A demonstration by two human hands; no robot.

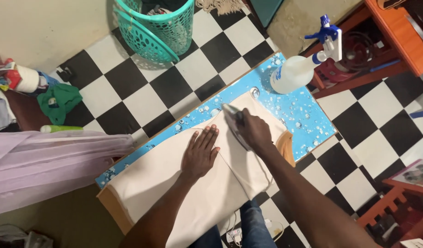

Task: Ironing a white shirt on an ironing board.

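A black-and-white checkered floor (142, 92) fills most of the frame. Across the middle runs a blue droplet-patterned worktop (308, 115), with a cream cloth (161, 174) spread over it from lower left to centre. A teal laundry basket (158, 25) stands at the top. A white spray bottle (296, 71) with a blue trigger lies at the worktop's upper right end. The left hand (200, 154) lies flat on the cloth, fingers stretched open, holding nothing. The right hand (253, 131) is closed around an iron (232, 115) pressed on the cloth at centre.

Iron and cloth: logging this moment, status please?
Right hand grips iron on cream cloth. Left hand flat on cloth. Spray bottle at board's far end, apart.
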